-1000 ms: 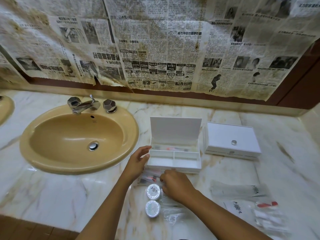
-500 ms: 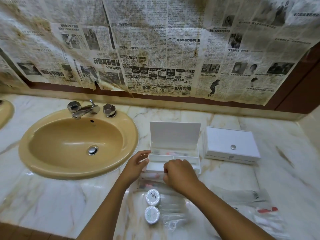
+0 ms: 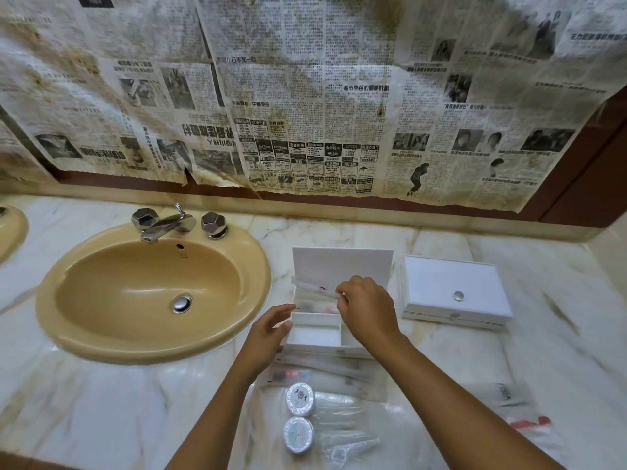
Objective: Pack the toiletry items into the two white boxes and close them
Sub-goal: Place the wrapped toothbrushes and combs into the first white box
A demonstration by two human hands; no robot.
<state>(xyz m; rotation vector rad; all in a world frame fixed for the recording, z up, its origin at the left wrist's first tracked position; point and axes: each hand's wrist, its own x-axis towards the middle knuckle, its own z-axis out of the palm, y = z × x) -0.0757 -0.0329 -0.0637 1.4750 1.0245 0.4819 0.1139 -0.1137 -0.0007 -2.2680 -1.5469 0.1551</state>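
An open white box [image 3: 315, 335] with its lid up stands on the marble counter beside the sink. My right hand [image 3: 368, 312] pinches a long clear-wrapped toiletry packet [image 3: 314, 288] over the box's back compartment. My left hand [image 3: 268, 330] is open, fingers at the box's left wall. A second white box [image 3: 454, 291] with a silver knob sits closed to the right. More clear packets [image 3: 325, 369] lie in front of the open box, with two round white discs [image 3: 300, 398] stacked toward me.
A tan oval sink [image 3: 152, 293] with chrome taps [image 3: 169, 223] fills the left. More wrapped packets [image 3: 522, 415] lie at the right front of the counter. Newspaper covers the wall behind.
My right hand rose from the packets in front of the box, carrying one packet up over the back compartment. My left hand stayed at the box's left side.
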